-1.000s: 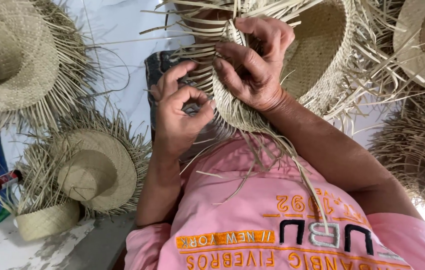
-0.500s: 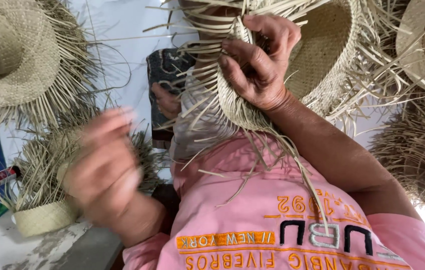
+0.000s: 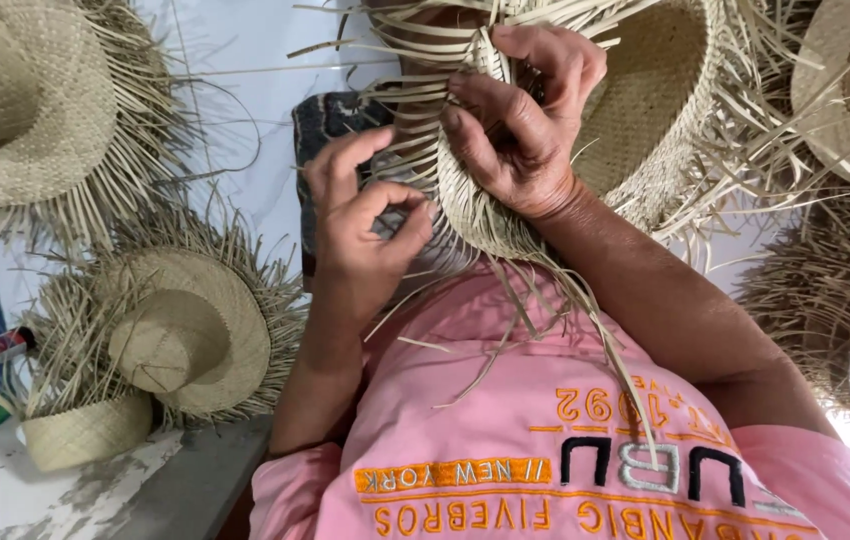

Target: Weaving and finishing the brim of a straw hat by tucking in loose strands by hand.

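An unfinished straw hat (image 3: 645, 110) with loose strands sticking out of its edge is held up in front of my pink shirt. My right hand (image 3: 520, 125) grips the hat's woven rim, with the fingers curled over the edge. My left hand (image 3: 360, 230) is just to the left of it, thumb and forefinger pinched on a thin straw strand (image 3: 415, 195) at the rim. Long loose strands hang from the rim down over my chest.
More fringed straw hats lie around: one at the top left (image 3: 25, 110), one at the middle left (image 3: 185, 330), and others at the right (image 3: 845, 90). A small woven crown (image 3: 85, 435) sits at the lower left. A dark patterned cloth (image 3: 330, 125) lies behind my hands.
My left hand swung away down and to the left, then came back to the hat's rim and pinched a strand. My right hand kept its grip on the rim.
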